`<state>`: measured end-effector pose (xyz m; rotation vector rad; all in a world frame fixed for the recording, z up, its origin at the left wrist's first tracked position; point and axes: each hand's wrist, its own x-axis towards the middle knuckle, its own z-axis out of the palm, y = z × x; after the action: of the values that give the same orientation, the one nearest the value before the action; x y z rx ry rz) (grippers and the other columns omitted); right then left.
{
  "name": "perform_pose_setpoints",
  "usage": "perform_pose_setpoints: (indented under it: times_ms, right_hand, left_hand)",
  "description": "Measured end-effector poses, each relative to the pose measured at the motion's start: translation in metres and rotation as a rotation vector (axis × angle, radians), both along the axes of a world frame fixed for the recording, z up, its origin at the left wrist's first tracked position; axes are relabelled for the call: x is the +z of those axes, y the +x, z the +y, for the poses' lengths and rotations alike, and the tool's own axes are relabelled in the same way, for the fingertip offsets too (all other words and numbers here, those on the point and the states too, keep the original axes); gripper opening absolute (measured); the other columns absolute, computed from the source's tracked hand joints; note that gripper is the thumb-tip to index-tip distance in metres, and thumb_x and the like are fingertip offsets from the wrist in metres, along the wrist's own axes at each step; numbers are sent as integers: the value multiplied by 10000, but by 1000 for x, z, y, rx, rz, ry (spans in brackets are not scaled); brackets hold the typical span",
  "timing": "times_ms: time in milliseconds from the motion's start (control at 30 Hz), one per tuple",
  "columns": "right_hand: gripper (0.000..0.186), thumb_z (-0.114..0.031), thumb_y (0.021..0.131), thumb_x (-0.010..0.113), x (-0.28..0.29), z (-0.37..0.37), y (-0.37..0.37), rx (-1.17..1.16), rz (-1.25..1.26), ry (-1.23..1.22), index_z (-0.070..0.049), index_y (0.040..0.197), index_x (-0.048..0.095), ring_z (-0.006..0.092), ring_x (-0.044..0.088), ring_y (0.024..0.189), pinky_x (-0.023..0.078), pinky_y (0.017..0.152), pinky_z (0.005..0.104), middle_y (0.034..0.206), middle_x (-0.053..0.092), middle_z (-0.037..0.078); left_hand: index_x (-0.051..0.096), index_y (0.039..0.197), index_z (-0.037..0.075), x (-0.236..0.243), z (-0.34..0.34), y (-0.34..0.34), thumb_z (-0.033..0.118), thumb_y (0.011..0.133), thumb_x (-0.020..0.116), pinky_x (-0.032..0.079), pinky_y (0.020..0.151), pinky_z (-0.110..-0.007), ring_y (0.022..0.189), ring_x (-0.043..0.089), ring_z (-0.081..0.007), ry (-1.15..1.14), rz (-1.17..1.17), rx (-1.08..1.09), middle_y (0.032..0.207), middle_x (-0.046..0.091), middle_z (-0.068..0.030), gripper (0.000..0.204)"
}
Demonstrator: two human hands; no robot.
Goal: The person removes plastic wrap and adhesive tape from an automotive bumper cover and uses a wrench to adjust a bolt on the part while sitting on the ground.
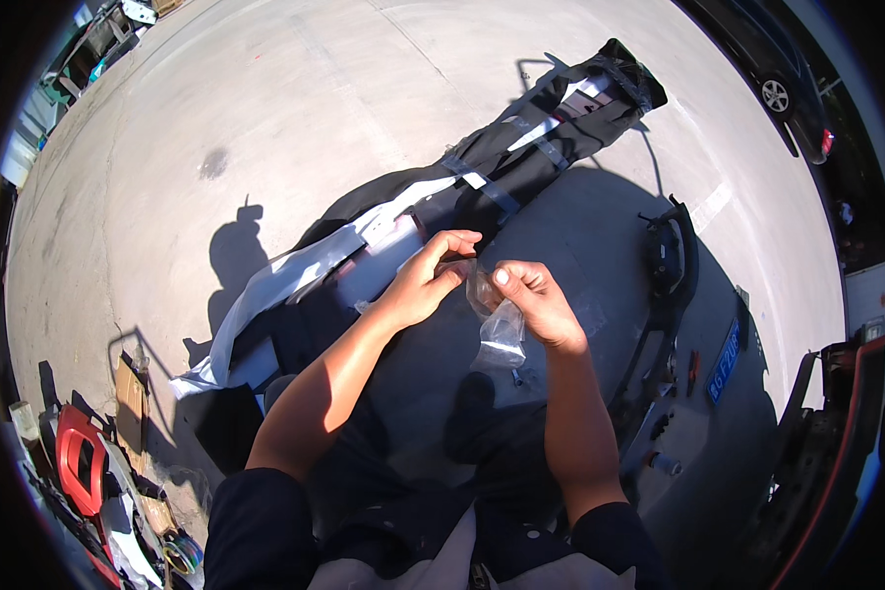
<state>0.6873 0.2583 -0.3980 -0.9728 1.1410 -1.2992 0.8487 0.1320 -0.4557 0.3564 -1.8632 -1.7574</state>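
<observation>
Two hands — left hand (425,285), right hand (536,300) — each grip pinching one clear plastic bag (500,329).

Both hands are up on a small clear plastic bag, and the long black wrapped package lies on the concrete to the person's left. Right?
Not quite. In the head view both hands, left hand and right hand, do hold the small clear plastic bag, but the long black wrapped package lies on the concrete ahead of the person, stretching away to the upper right, not to the left.

Clear plastic bag (500,329) between both hands; blue rectangular plate (725,362) at right.
</observation>
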Motion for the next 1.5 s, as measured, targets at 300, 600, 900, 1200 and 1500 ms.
perform_pose_setpoints:
  times_ms: [300,600,900,1200,1500]
  right_hand:
    - [424,-337,1015,581,5,-7,-9,71,-75,-138,-27,725,578,55,457,693,435,667,265,678,514,-37]
    - [369,-316,1019,574,-7,9,1,183,-264,-200,20,915,688,66,549,768,486,720,273,813,638,-10]
    - [408,-348,1005,599,-4,11,-27,-48,-89,-182,-98,684,573,7,377,609,336,533,242,642,461,-101]
    - [364,-326,1001,605,-9,26,-23,41,-226,-270,-18,824,683,43,540,701,471,663,245,756,627,-28]
    - [406,-300,1016,579,12,-10,18,210,-286,-24,-76,682,515,22,421,573,377,523,237,622,499,-42]
  left_hand:
    - [425,1417,37,-16,8,6,382,1027,479,502,948,-338,1171,571,-192,480,-138,-152,1293,544,-103,523]
    - [491,1393,51,23,24,-16,346,881,728,454,1010,-349,1217,553,-235,-216,-259,-273,1344,570,-121,636]
    - [615,970,18,14,2,6,209,898,737,419,623,-247,688,516,-81,133,-389,-193,803,589,8,238]
    - [219,1542,114,40,48,-21,150,673,887,344,1145,-408,1402,373,-263,161,-152,-319,1503,359,-92,1096]
    - [669,954,24,-10,15,16,166,857,753,514,757,-309,818,623,-133,161,-244,-505,897,677,-18,191]
